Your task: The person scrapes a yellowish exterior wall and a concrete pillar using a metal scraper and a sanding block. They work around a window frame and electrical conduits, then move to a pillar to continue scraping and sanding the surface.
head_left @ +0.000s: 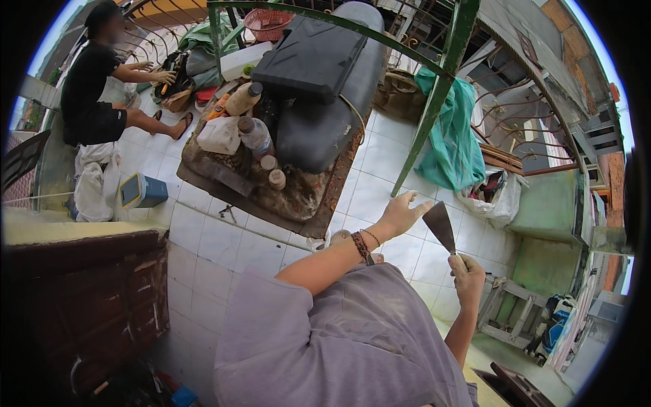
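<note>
A putty knife (440, 226) with a broad dark blade is held upright by its pale handle in my right hand (466, 277), whose gloved fingers wrap round it. My left hand (401, 216), in a thin pale glove, is raised just left of the blade with its fingers apart and nothing visible in them. Bracelets circle the left wrist. Close to my left fingertips, the green metal post (434, 119) slants down toward the white tiles; whether they touch it I cannot tell.
A worn table (251, 207) holds bottles, a black case (308, 57) and a dark padded seat. A teal cloth (453, 139) hangs at the right above a white sack (498, 197). Another person (95, 81) sits far left near a blue-grey bin (144, 190). A brown door panel (88, 305) stands near left.
</note>
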Demonstrator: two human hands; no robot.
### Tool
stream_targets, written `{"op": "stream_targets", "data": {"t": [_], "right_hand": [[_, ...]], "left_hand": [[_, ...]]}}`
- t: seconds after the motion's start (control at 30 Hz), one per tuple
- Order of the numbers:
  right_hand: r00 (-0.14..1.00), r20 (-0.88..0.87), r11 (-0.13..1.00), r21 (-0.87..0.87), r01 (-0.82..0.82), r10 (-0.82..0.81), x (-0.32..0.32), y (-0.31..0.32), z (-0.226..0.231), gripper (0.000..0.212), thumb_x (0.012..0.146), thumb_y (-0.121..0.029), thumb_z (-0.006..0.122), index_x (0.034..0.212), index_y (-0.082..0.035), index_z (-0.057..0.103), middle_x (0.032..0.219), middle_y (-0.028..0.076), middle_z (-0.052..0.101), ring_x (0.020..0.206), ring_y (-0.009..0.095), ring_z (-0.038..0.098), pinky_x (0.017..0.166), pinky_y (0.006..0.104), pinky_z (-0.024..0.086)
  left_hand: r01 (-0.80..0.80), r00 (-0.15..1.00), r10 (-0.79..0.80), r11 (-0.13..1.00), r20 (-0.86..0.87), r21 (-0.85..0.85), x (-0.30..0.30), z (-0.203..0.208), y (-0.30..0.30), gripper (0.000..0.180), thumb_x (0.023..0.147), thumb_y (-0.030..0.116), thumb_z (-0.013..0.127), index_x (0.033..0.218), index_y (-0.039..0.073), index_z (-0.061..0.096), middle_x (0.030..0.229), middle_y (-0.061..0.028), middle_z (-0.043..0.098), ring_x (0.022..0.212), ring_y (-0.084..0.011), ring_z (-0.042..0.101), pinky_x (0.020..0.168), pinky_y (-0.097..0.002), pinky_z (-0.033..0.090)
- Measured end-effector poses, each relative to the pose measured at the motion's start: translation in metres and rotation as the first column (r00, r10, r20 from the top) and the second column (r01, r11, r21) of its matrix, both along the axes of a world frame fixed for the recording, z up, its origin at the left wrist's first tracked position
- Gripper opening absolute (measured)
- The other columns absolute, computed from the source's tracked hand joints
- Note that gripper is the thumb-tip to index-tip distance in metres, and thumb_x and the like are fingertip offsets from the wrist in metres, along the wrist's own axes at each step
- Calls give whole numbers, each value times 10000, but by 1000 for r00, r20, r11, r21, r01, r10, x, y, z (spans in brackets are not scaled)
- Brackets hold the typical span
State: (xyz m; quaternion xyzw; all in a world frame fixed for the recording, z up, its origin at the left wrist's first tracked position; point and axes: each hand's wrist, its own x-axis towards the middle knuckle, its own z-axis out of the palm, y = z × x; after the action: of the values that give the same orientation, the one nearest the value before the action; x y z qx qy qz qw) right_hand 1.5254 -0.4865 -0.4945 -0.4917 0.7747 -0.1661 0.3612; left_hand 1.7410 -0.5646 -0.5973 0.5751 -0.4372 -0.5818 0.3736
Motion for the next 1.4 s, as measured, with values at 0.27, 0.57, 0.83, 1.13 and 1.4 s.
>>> {"op": "stream_targets", "data": {"t": [0.27, 0.57, 0.83, 1.13, 1.4], "right_hand": [[991, 77, 994, -31, -106, 109, -13, 2, -19, 338, 857, -273, 773, 1008, 28, 738, 699, 25, 634, 642, 90, 555, 602, 267, 437], [999, -43, 994, -106, -10, 5, -113, 31, -42, 381, 870, -326, 756, 996, 33, 736, 665, 39, 622, 617, 114, 563, 591, 285, 436], [986, -84, 984, -112, 136, -146, -205, 66, -48, 363, 898, -299, 748, 1001, 47, 712, 667, 6, 587, 565, 78, 497, 528, 264, 386], [990, 25, 982, -124, 139, -137, -206, 60, -41, 344, 846, -187, 762, 1078, 55, 685, 774, 69, 639, 703, 138, 549, 657, 313, 447], [983, -56, 980, -112, 166, -173, -249, -10, -67, 342, 850, -218, 779, 1066, 36, 702, 758, 39, 622, 672, 118, 536, 624, 297, 431]], "left_hand": [[92, 984, -85, 995, -153, 37, -28, 17, 16, 568, 884, 483, 694, 1114, -30, 616, 1010, -156, 697, 932, -224, 669, 828, -340, 516], [221, 975, -221, 975, -32, -11, -100, 19, 28, 672, 914, 436, 678, 1307, -92, 544, 1252, -240, 633, 1131, -298, 640, 952, -356, 505], [236, 971, -230, 963, 65, -126, -174, 17, 38, 859, 912, 548, 620, 1414, -117, 410, 1446, -303, 450, 1367, -377, 439, 1126, -418, 364], [297, 950, -311, 917, -10, -267, -261, 18, 19, 856, 882, 519, 659, 1385, -119, 390, 1280, -284, 533, 1187, -370, 545, 1030, -405, 431], [328, 941, -335, 937, -45, -118, -296, 3, -52, 853, 862, 459, 685, 1403, -123, 375, 1296, -289, 546, 1191, -370, 567, 1014, -420, 448]]}}
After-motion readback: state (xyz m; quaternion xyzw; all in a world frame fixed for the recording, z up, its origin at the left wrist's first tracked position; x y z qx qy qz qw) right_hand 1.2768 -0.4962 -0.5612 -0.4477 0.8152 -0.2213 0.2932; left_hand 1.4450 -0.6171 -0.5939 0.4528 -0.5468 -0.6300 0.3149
